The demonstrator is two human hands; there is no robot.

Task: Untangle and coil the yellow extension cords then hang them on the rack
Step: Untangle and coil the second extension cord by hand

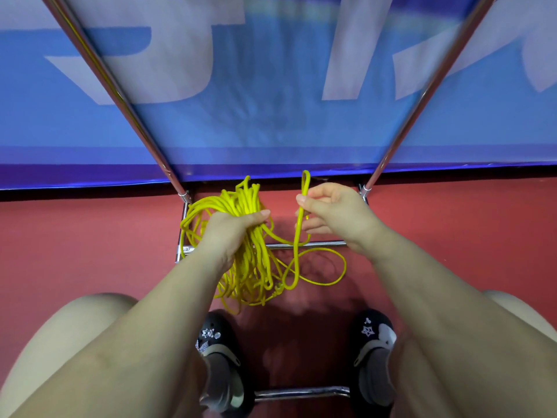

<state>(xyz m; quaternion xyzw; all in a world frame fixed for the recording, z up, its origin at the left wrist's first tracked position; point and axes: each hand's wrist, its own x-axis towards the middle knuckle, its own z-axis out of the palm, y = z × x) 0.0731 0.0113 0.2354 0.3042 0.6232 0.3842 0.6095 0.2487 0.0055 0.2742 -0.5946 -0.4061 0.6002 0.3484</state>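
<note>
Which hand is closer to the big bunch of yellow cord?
Left. The left hand grips the big bunch of yellow cord itself. The right hand is off to its right, apart from it, pinching a single loop.

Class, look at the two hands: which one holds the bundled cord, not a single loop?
The left hand grips the thick yellow bundle; the right hand only pinches one narrow loop.

Large white characters on the blue banner (271, 86), cropped by the frame's top edge and crossed by two metal poles (120, 95), cannot be read; the black shoes (373, 336) bear small white star charms but no legible writing.
</note>
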